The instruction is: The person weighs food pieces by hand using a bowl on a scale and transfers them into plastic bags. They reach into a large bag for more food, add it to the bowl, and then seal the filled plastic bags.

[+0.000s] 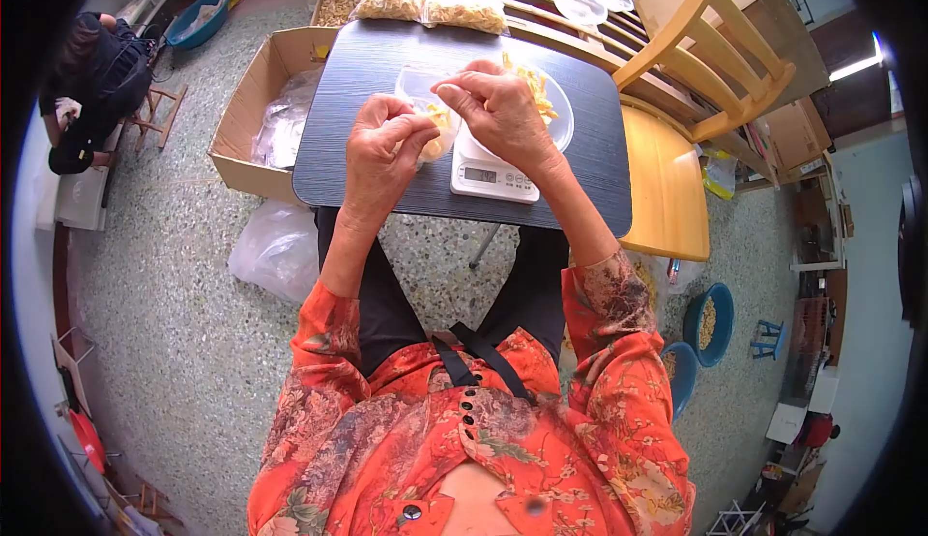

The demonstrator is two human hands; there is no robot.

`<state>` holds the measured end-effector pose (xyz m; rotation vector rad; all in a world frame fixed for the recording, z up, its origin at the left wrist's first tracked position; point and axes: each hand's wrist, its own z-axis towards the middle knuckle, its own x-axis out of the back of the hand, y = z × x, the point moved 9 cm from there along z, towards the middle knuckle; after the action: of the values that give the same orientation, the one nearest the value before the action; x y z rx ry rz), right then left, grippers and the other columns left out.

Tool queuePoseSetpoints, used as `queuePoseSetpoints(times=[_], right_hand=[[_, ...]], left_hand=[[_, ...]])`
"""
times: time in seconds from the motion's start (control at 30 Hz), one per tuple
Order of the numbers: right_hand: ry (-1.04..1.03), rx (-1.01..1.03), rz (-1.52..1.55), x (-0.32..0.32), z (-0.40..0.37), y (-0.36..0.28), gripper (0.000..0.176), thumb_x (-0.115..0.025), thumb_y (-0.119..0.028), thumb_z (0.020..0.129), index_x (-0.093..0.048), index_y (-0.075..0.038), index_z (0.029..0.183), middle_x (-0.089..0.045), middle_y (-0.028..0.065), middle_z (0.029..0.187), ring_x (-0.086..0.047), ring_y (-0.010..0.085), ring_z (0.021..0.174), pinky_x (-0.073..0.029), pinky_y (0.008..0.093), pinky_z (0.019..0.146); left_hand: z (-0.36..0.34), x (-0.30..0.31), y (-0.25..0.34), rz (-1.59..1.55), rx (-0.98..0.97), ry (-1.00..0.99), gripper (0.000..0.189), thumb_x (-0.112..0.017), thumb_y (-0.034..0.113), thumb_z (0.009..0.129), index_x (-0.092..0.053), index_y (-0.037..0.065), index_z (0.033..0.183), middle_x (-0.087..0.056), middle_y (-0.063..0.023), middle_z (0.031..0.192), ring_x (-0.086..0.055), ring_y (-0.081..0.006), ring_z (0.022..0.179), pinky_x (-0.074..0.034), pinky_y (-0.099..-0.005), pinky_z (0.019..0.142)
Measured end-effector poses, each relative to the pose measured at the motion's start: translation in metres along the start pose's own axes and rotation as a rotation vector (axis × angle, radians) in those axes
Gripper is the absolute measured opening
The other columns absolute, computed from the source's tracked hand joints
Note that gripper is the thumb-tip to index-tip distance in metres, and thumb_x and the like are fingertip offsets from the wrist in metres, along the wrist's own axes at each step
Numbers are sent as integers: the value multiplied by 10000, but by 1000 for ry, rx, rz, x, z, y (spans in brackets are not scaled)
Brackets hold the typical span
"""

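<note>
A clear plastic bag [417, 82] with yellowish pieces low inside hangs between my hands above the dark table [333, 101]. My left hand [384, 144] pinches its left side, thumb against fingers. At the bag's upper right, my right hand [503, 115] is closed with thumb and fingertips together; what it pinches is too small to make out. Under my right hand is a white digital scale [491, 180] with a lit display. Behind that hand a clear round bowl [563, 122] holds yellow strips [533, 80], partly hidden by my fingers.
Two filled bags [462, 11] lie at the table's far edge. A cardboard box [235, 140] with plastic bags stands left, a wooden chair [667, 183] right. Blue basins [710, 326] are on the floor at right. Another person [101, 72] sits at far left.
</note>
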<state>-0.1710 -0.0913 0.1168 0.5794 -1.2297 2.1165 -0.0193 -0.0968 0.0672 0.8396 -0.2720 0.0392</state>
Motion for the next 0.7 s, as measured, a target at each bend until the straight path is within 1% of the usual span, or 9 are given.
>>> queuePoseSetpoints(times=[0.07, 0.13, 0.17, 0.23, 0.3, 0.37, 0.47, 0.6, 0.7], right_hand=[[10, 19, 32, 9, -1, 2, 176, -693, -173, 945, -762, -29, 1021, -661, 52, 891, -551, 87, 688, -459, 243, 604], [268, -79, 0, 49, -8, 22, 148, -684, -144, 955, -745, -15, 996, -682, 40, 875, -594, 67, 723, -488, 228, 641], [292, -181, -28, 62, -12, 36, 152, -681, -136, 957, -737, -6, 1014, -691, 39, 839, -599, 62, 723, -497, 229, 636], [298, -253, -136, 81, -17, 55, 164, -686, -123, 946, -729, -3, 1049, -691, 38, 809, -599, 61, 721, -505, 229, 627], [229, -270, -199, 85, -21, 71, 190, -705, -140, 927, -727, -7, 1061, -694, 49, 833, -602, 71, 713, -515, 240, 639], [157, -285, -258, 83, -27, 85, 221, -725, -157, 908, -725, -11, 1073, -697, 59, 856, -605, 81, 704, -525, 251, 651], [31, -248, -386, 74, -28, 85, 343, -783, -235, 841, -719, -22, 1103, -686, 101, 968, -619, 130, 680, -542, 290, 694], [28, -137, -427, 66, -27, 72, 336, -785, -227, 837, -723, -22, 1096, -682, 97, 950, -622, 131, 677, -535, 288, 673], [162, -94, -406, 75, -16, 62, 306, -791, -225, 828, -733, -43, 1067, -681, 91, 938, -626, 138, 677, -529, 306, 651]], left_hand=[[1, 3, 0, -25, 4, 21, 137, -802, 12, 771, -739, 14, 893, -616, -65, 932, -622, -202, 917, -511, -311, 805], [2, 18, 3, -17, -21, 107, 138, -791, 11, 773, -748, 25, 903, -618, -83, 922, -622, -210, 904, -510, -318, 790], [2, 19, 0, -22, -19, 105, 138, -791, 11, 773, -748, 25, 903, -618, -83, 922, -622, -210, 904, -510, -318, 790], [2, 36, 1, 20, -69, 254, 139, -786, 6, 782, -742, 16, 913, -626, -89, 945, -632, -213, 920, -514, -315, 798], [0, 34, -2, -15, -20, 251, 134, -788, 1, 789, -742, 14, 915, -636, -74, 983, -632, -215, 966, -502, -318, 861], [1, 14, -4, 50, 16, 75, 124, -784, -1, 782, -737, 6, 897, -634, -85, 960, -637, -213, 895, -522, -318, 789], [-1, 12, 2, 46, 30, 83, 122, -785, -1, 778, -736, 5, 889, -637, -84, 954, -635, -214, 893, -521, -319, 787], [-3, 8, 5, 50, 18, 72, 119, -784, 0, 779, -737, 7, 888, -637, -85, 943, -632, -218, 901, -519, -323, 794], [-2, 6, 6, 61, 7, 67, 123, -784, -3, 778, -737, 10, 891, -637, -86, 944, -630, -219, 908, -516, -325, 796]])
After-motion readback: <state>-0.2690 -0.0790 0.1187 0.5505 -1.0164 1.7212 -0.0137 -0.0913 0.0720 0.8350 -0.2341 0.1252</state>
